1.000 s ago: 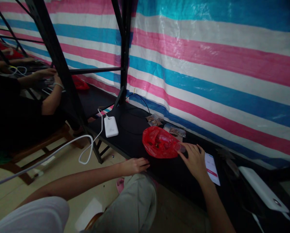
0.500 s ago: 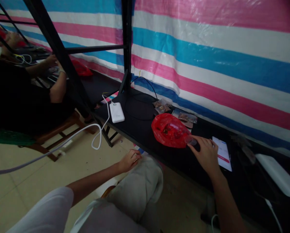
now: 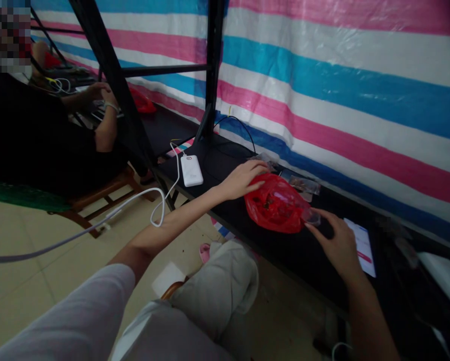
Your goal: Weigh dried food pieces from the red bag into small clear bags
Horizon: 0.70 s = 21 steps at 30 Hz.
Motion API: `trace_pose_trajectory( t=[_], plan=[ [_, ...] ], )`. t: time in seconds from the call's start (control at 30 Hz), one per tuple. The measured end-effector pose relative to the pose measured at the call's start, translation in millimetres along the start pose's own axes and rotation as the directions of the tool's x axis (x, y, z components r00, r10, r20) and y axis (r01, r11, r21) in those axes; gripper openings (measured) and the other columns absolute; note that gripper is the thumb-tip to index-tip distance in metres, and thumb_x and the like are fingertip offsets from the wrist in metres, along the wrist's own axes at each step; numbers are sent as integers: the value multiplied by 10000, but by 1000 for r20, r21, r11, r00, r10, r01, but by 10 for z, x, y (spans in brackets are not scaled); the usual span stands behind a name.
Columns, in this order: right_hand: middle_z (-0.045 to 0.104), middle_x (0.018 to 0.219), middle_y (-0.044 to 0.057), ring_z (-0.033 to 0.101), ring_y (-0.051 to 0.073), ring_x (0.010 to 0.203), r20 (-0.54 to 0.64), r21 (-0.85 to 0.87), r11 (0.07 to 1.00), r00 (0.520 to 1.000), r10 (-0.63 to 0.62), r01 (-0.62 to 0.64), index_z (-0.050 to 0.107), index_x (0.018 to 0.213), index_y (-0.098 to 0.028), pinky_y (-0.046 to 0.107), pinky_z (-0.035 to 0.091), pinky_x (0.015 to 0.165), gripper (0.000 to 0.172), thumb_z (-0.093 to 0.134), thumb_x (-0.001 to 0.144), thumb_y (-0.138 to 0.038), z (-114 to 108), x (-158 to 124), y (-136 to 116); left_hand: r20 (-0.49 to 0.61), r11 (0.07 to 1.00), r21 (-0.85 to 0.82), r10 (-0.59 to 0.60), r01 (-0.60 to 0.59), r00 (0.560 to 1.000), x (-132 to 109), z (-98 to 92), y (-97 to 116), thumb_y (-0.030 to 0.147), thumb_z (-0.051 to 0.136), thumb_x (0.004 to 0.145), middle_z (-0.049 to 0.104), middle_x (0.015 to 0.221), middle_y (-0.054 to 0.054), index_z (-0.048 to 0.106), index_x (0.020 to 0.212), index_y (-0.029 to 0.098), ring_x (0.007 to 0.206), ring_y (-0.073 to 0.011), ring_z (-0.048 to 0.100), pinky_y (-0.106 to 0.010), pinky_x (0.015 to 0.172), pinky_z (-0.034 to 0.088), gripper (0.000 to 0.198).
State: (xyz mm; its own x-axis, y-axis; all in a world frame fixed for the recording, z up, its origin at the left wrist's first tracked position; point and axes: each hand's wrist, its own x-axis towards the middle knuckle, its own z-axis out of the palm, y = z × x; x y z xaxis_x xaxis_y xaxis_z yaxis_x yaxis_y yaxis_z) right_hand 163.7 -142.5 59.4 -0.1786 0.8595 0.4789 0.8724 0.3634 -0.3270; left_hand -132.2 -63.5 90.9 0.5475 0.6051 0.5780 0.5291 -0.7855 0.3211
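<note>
between both hands — crumpled red plastic bag point(image 3: 275, 205), brown bits inside

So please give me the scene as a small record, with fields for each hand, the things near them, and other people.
left hand: open, fingers on the far left edge of the red plastic bag
right hand: at the bag's right end, fingertips at a small clear piece
surface: black table
nearby: white power bank with cable, small clear packets, white card
others: a seated person's arm at far left
</note>
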Motion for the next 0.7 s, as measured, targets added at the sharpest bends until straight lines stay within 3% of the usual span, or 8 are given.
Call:
trace_pose_trajectory(
  t=[0.1,0.17,0.2,0.27,0.37,0.5,0.6,0.7],
  plan=[
    [469,1240,92,436,244,1136,-188,121,991,979,79,-57,510,1108,-207,403,374,898,385,537,769,-387,-28,55,-254,209,1000,20,6,-11,978,368,316,-79,482,490,793,358,1348,-145,369,1262,151,1288,-261,251,-421,1017,251,587],
    [485,1212,108,458,230,1116,-242,201,976,962,131,-82,456,1170,-193,396,392,890,408,504,794,-346,31,98,-472,359,999,36,-38,27,933,524,522,-138,507,494,780,374,1335,-180,363,1270,112,1267,-290,291,-435,996,271,642],
    [511,1181,113,482,222,1089,-182,228,970,975,126,-82,432,1193,-188,389,397,888,410,476,811,-331,85,119,-572,436,999,23,-40,33,899,581,607,-167,479,482,798,420,1298,-189,390,1252,99,1225,-288,361,-416,972,305,600],
    [549,1149,107,517,214,1054,79,226,972,996,43,-60,434,1196,-197,369,403,877,379,429,834,-311,215,155,-721,547,999,-30,-10,32,837,654,732,-218,365,470,830,524,1193,-180,455,1203,90,1097,-254,499,-346,902,374,464],
    [601,1094,78,572,221,975,333,63,991,939,89,-116,443,1183,-229,351,414,810,349,417,847,-320,374,166,-778,598,996,-81,24,30,801,674,812,-274,170,485,795,608,1065,-154,517,1138,82,948,-211,582,-262,794,419,356],
    [654,961,71,602,230,892,332,-240,960,917,220,-143,488,1113,-221,346,370,769,295,464,833,-309,407,98,-686,603,998,-30,-23,52,797,591,759,-299,80,391,783,642,980,-133,613,974,80,875,-184,598,-235,747,415,292],
    [657,923,67,598,224,887,329,-347,933,919,215,-94,516,1046,-205,350,339,773,252,509,803,-268,355,41,-657,549,993,25,-108,113,829,499,661,-271,233,388,834,651,948,-104,624,949,125,846,-186,601,-240,721,412,284],
    [642,944,80,589,220,895,377,-417,908,899,224,-52,546,950,-171,343,334,774,189,537,766,-212,333,24,-685,613,984,40,-163,176,773,420,602,-220,518,469,771,663,836,-85,639,898,154,755,-201,611,-243,651,409,421]
  ],
)
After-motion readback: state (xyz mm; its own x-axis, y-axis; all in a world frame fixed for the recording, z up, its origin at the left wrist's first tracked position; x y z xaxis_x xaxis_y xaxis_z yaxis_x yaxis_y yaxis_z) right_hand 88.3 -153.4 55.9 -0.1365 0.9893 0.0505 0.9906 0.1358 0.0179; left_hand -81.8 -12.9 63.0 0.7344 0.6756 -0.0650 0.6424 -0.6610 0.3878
